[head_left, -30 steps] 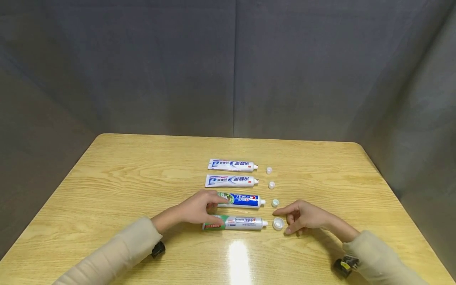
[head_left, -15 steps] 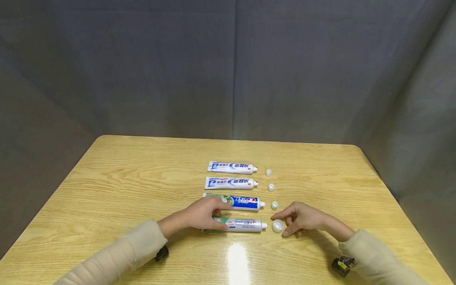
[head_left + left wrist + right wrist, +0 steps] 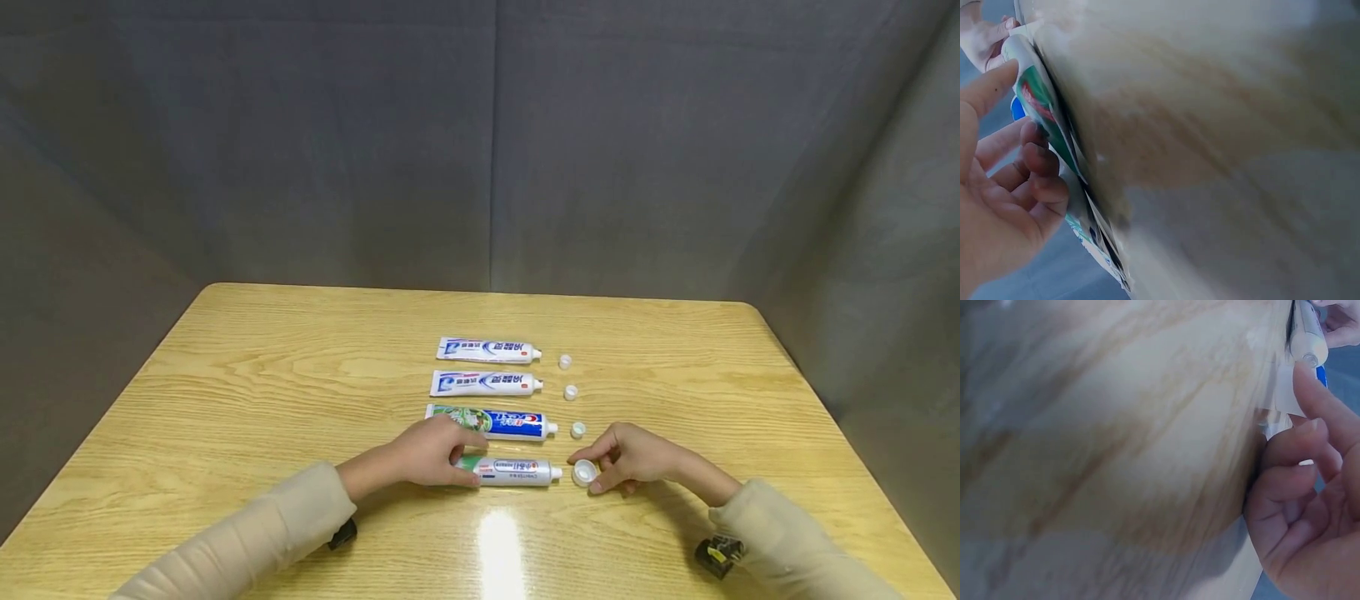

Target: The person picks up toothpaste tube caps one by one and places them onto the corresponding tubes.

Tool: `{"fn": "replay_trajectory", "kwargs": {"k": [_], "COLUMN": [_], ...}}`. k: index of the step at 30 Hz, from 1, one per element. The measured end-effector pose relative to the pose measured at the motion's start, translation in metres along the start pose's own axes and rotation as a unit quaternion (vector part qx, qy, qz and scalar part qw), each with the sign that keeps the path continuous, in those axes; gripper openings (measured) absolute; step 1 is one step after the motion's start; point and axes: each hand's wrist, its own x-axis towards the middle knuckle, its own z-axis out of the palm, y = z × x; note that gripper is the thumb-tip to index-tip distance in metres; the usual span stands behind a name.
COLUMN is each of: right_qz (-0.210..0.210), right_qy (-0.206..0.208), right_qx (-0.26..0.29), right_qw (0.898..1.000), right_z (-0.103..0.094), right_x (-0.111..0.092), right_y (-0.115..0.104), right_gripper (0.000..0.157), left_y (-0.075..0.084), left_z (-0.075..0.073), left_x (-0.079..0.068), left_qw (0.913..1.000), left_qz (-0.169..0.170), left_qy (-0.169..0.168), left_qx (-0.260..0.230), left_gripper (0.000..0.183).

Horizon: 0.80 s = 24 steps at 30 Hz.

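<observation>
Nearest the front lies a white and green toothpaste tube (image 3: pixel 517 472), its bare nozzle pointing right. My left hand (image 3: pixel 427 450) grips its tail half, thumb on the near side and index finger on the far side. That hand hides the tail end in the head view. Just right of the nozzle, a wide white cap (image 3: pixel 584 473) sits on the table with its hollow side up. Thumb and index finger of my right hand (image 3: pixel 637 454) pinch it at its edges, the other fingers curled under. In the right wrist view the thumb lies against the white cap (image 3: pixel 1284 390).
Behind lie a blue and green Crest tube (image 3: pixel 517 424) and two white toothpaste tubes, the middle one (image 3: pixel 487 383) and the farthest one (image 3: pixel 487 350). Each has a small white cap (image 3: pixel 577 430) right of its nozzle. A grey curtain (image 3: pixel 480 150) hangs beyond the wooden table (image 3: pixel 300 333).
My left hand has moved slightly right and nearer along the front tube, uncovering the Crest tube. My right thumb and index finger have come in closer around the wide cap.
</observation>
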Motion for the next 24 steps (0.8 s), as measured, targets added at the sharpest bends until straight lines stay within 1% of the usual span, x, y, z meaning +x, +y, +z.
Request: {"fn": "replay_trajectory", "kwargs": {"k": [4, 6, 8, 11, 15, 20, 24], "right_qz": [-0.013, -0.018, -0.024, -0.041, -0.072, -0.073, -0.060], "right_qy": [0.004, 0.004, 0.006, 0.015, 0.042, 0.078, 0.077], "right_qx": [-0.010, -0.011, -0.012, -0.026, -0.058, -0.077, -0.056], "right_qw": [1.000, 1.000, 1.000, 0.999, 0.995, 0.991, 0.994], "right_z": [0.0003, 0.0002, -0.0004, -0.0010, -0.0003, 0.0015, 0.0023], "right_x": [-0.0007, -0.0014, -0.0025, -0.0041, -0.0051, -0.0065, -0.0067], "right_y": [0.0007, 0.0012, 0.0016, 0.0021, 0.0020, 0.0008, 0.0001], "right_gripper": [0.040, 0.040, 0.039, 0.037, 0.034, 0.029, 0.027], "left_y": [0.0026, 0.0034, 0.0039, 0.0046, 0.0060, 0.0082, 0.0099], "left_z": [0.0000, -0.0002, -0.0002, 0.0000, 0.0003, 0.0012, 0.0020], "left_x": [0.0004, 0.0008, 0.0013, 0.0012, 0.0005, -0.0006, -0.0014], "left_qw": [0.9999, 0.9998, 0.9998, 0.9999, 0.9996, 0.9979, 0.9960], "left_qz": [0.007, 0.010, 0.012, 0.009, 0.004, 0.003, -0.002], "left_qy": [0.000, 0.001, 0.002, 0.003, 0.005, 0.017, 0.021], "left_qx": [0.015, 0.017, 0.017, 0.015, 0.028, 0.062, 0.086], "left_gripper": [0.023, 0.019, 0.020, 0.028, 0.031, 0.032, 0.033]}}
